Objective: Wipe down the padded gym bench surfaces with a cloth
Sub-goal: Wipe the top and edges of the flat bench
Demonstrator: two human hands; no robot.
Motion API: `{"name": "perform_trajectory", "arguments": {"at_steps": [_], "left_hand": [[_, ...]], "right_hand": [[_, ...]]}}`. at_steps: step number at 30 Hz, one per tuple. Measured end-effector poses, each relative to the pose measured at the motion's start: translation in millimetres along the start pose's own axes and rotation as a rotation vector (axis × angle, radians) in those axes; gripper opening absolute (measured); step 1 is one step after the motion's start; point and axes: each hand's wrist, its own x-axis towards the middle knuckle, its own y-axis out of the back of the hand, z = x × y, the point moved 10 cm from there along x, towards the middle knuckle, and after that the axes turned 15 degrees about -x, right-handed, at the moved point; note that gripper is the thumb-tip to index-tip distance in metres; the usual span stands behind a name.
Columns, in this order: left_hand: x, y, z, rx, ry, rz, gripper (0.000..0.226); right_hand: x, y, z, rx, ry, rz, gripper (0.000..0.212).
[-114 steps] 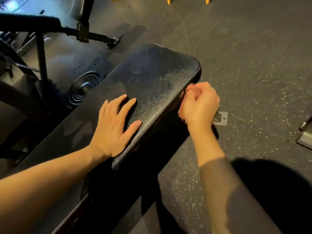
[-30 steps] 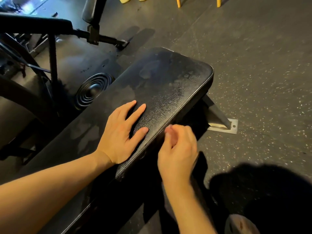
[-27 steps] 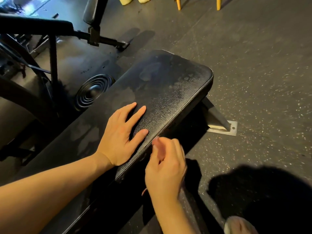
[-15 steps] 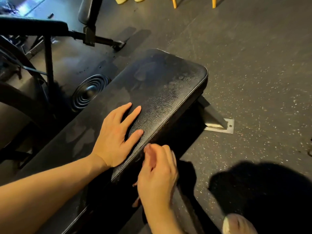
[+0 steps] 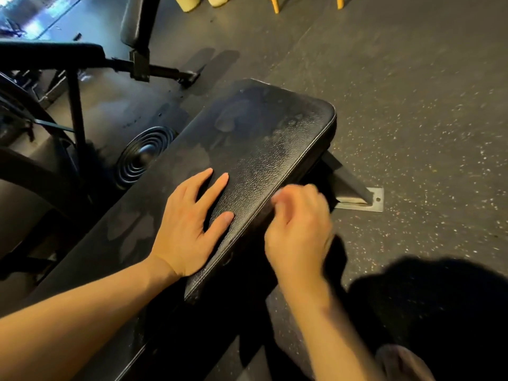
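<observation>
Speckled gym floor surrounds the black bench, which runs diagonally through the middle. The left hand lies flat on top, fingers spread, likely bracing. The right hand, blurred, curls against the bench's side edge, and I cannot tell whether it holds a cloth.

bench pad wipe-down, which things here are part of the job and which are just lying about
Job: bench pad; left hand flat on it; right hand curled at its side edge, blurred, no cloth clearly visible.
Lying about: ringed black disc beside bench; other padded bench behind; yellow legs.
</observation>
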Motion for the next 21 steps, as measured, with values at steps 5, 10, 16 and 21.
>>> {"name": "perform_trajectory", "arguments": {"at_steps": [5, 10, 16, 21], "left_hand": [[-1, -1, 0, -0.003, 0.004, -0.010, 0.067], [-1, -1, 0, -0.006, 0.003, -0.008, 0.068], [-1, -1, -1, 0.004, -0.005, -0.005, 0.069], [0, -2, -2, 0.003, 0.004, -0.008, 0.070]], "right_hand": [[3, 6, 4, 0.062, -0.065, 0.021, 0.010], [-7, 2, -3, 0.081, 0.016, 0.028, 0.012], [84, 5, 55, 0.011, -0.147, 0.092, 0.013], [-21, -12, 16, 0.301, -0.110, -0.083, 0.013]]}}
